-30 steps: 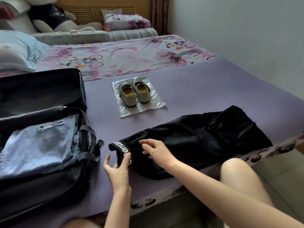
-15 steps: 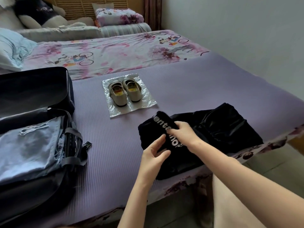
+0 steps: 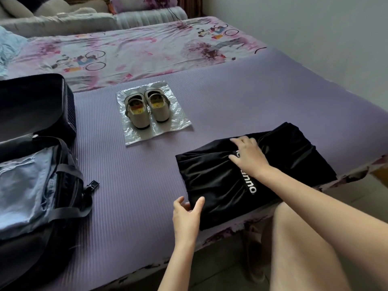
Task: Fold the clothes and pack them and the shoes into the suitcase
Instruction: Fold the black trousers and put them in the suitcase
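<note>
Purple ribbed mat [image 3: 130, 185] over bed. Folded black satin garment with white-lettered waistband [image 3: 220, 179] at near edge, long axis running up-right from left-hand grip [image 3: 185, 213], which pinches its corner. Right-hand grip [image 3: 248, 157] spread, pressing on top. Open dark suitcase [image 3: 52, 259] left of both, left nearer.

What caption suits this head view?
Right hand presses the folded black garment on the mat, left hand grips its edge; shoes and open suitcase lie nearby.
</note>
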A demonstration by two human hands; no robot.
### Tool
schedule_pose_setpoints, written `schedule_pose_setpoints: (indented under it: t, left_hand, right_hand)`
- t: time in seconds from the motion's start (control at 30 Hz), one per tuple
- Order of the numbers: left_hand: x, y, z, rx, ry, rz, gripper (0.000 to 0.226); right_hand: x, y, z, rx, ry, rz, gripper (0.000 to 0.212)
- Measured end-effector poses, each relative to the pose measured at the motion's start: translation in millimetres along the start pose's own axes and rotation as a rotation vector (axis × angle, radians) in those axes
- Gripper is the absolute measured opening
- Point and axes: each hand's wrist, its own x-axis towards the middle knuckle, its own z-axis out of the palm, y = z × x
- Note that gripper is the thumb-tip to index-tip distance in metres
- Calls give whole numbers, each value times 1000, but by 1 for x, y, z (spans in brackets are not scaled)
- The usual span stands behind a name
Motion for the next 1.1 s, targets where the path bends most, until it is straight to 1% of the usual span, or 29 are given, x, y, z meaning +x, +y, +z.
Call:
schedule_pose_setpoints:
  t: [0.03, 0.1, 0.17, 0.23, 0.33, 0.43, 0.5, 0.57, 0.63, 0.7, 0.73, 0.8, 0.83, 0.9, 0.93, 1.0, 1.03, 1.1]
  left_hand:
    - [2, -1, 2, -3, 4, -24, 63]
    - [7, -3, 6, -30, -2, -57, 56]
    - [10, -4, 8, -66, -3, -58, 40]
    - [9, -3, 6, -90, 13, -16, 26]
    - [8, -6, -12, -118, 90, 42, 23]
    - [9, -11, -46, -145, 215, 75, 21]
    - [9, -16, -70, -140, 298, 87, 20]
    - [11, -25, -94, -145, 382, 75, 21]
    - [14, -34, -113, -127, 448, 47, 23]
    - [17, -43, -129, -107, 463, 6, 26]
    - [19, -48, -134, -95, 457, -10, 28]
    - [22, -53, -140, -48, 431, -21, 34]
    - [22, -53, -139, -12, 431, -19, 38]
    - [20, -48, -134, 117, 489, 39, 50]
    - [17, -43, -129, 203, 528, 100, 54]
    - [14, -31, -114, 369, 542, 285, 51]
    - [14, -26, -104, 445, 508, 393, 47]
    - [16, -15, -82, 587, 407, 571, 47]
  right_hand:
    - [10, -10, 0, -66, 2, -84, 58]
    - [27, -35, 4, -130, -105, -224, 61]
    - [40, -57, 15, -104, -255, -256, 60]
    - [49, -73, 29, -123, -313, -264, 49]
    - [56, -94, 47, -26, -262, -251, 27]
    - [60, -133, 61, 141, -123, -266, 18]
    - [63, -166, 68, 269, -72, -286, 15]
    - [62, -206, 75, 346, -71, -330, 15]
    - [56, -237, 80, 360, -91, -394, 18]
    - [46, -247, 83, 298, -110, -457, 26]
    - [41, -242, 82, 265, -105, -480, 29]
    - [31, -213, 71, 271, -56, -483, 29]
    - [27, -191, 63, 291, -17, -459, 27]
    - [19, -133, 44, 300, 28, -376, 26]
    - [17, -101, 36, 277, 7, -335, 28]
    - [16, -46, 27, 214, -128, -286, 38]
    - [18, -28, 26, 193, -205, -278, 43]
    - [23, -14, 26, 209, -289, -268, 48]
